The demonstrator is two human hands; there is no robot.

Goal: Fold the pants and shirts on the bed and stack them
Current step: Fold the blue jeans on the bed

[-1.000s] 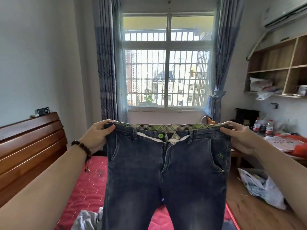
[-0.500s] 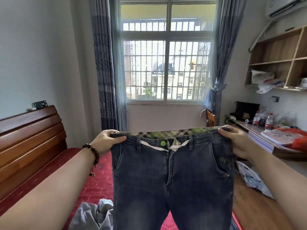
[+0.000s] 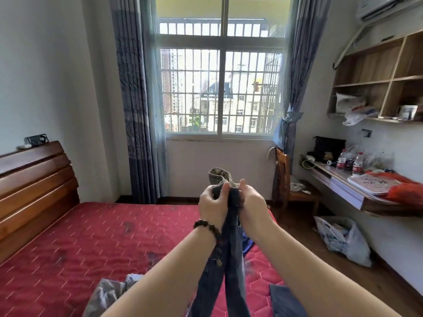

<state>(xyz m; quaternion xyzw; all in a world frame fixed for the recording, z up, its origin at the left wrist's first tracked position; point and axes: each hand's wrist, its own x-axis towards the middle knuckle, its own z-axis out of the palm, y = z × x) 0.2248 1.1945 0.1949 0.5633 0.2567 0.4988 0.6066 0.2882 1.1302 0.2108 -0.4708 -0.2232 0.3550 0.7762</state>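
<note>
Dark blue jeans [image 3: 231, 259] hang in the air over the red bed [image 3: 91, 243], folded lengthwise with the two waist ends brought together. My left hand [image 3: 214, 205] and my right hand [image 3: 250, 203] sit side by side and both grip the bunched waistband, whose lining loops up above my fingers. The legs drop down between my forearms and out of the bottom of the view. A grey garment [image 3: 107, 294] lies crumpled on the mattress under my left arm. Another dark blue cloth [image 3: 283, 300] lies near the bed's right edge.
A wooden headboard [image 3: 34, 191] stands at the left. At the right, a wooden chair [image 3: 288, 179] and a desk [image 3: 357, 191] carry bottles and papers. A white plastic bag [image 3: 343, 239] lies on the floor beside the bed.
My hands have come together from a wide spread, folding the jeans in half lengthwise at the waist. The view has tilted down, showing more of the bed.
</note>
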